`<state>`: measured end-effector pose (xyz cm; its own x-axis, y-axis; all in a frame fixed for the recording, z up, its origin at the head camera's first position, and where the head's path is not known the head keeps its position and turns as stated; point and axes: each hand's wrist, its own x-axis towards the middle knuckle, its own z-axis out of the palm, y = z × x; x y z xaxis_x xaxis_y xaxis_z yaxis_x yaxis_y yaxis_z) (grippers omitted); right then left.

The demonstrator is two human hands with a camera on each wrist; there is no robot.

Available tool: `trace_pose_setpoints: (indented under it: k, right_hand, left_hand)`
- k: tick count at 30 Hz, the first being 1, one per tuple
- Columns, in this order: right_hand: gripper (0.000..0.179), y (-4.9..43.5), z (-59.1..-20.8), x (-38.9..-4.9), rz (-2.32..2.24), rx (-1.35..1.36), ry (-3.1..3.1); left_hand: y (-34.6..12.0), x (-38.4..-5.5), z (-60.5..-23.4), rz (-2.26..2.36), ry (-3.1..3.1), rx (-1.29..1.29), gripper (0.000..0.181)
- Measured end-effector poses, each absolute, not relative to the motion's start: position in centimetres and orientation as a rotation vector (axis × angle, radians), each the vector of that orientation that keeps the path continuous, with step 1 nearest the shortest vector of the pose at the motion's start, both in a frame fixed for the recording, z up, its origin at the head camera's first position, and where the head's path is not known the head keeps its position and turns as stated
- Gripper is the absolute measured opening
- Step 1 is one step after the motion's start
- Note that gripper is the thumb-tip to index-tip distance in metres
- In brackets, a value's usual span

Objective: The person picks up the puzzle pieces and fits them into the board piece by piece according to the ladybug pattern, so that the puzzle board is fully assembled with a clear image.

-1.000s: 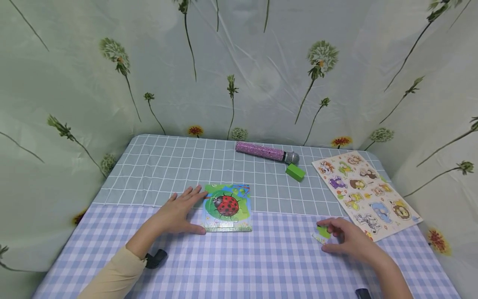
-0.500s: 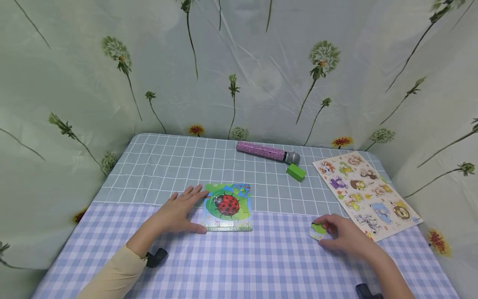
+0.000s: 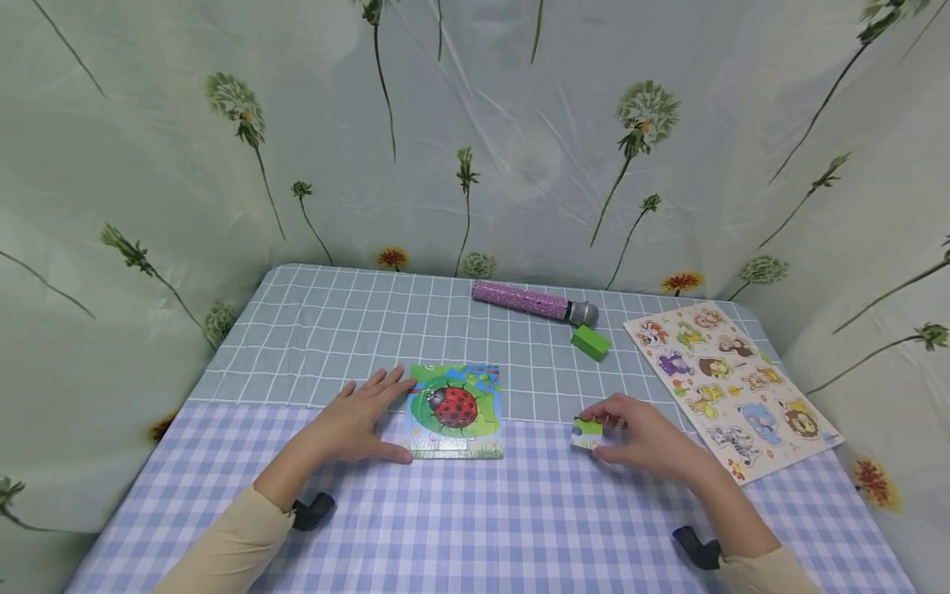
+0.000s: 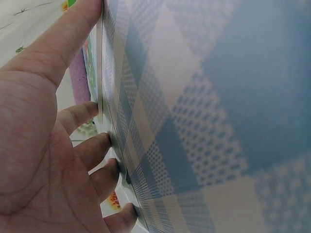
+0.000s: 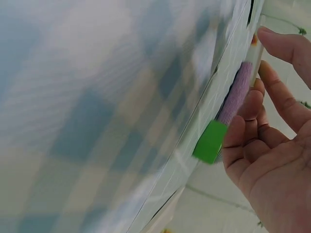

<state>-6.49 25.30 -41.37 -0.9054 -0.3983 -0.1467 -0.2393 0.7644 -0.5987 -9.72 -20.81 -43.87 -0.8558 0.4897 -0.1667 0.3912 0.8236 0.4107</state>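
Observation:
A square ladybug jigsaw puzzle (image 3: 454,408) lies flat on the tablecloth in the head view. My left hand (image 3: 362,421) is spread at its left side, with thumb and index finger touching the edge. In the left wrist view the fingers (image 4: 92,150) of that hand are extended, their tips against the cloth. To the right of the puzzle, my right hand (image 3: 644,436) pinches a jigsaw piece (image 3: 587,434) with green and white on its face, between thumb and fingers. The right wrist view shows this piece nearly edge-on, its picture side hidden.
Behind the puzzle lie a pink glittery microphone (image 3: 523,300) and a green block (image 3: 590,342). An animal picture board (image 3: 731,388) rests at the right, close to my right forearm. A flowered curtain (image 3: 519,140) hangs along the table's back edge.
My right hand, gripping the jigsaw piece, has moved left toward the puzzle, and the piece has turned. My left hand keeps its place by the puzzle's edge.

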Motion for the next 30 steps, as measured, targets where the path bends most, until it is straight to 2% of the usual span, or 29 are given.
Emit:
trace_pose_setpoints:
  k: [13,30]
  right_hand:
    - [0.044,20.9,-41.5,-8.6,-0.918,-0.764,2.641]
    - [0.044,16.1,-42.1,-10.7,-0.963,-0.839,2.522]
  left_hand:
    - [-20.8,-9.8,-43.9,0.551,2.733,0.669,0.118]
    - [-20.9,-9.8,-44.1,0.553,2.731,0.664,0.119]
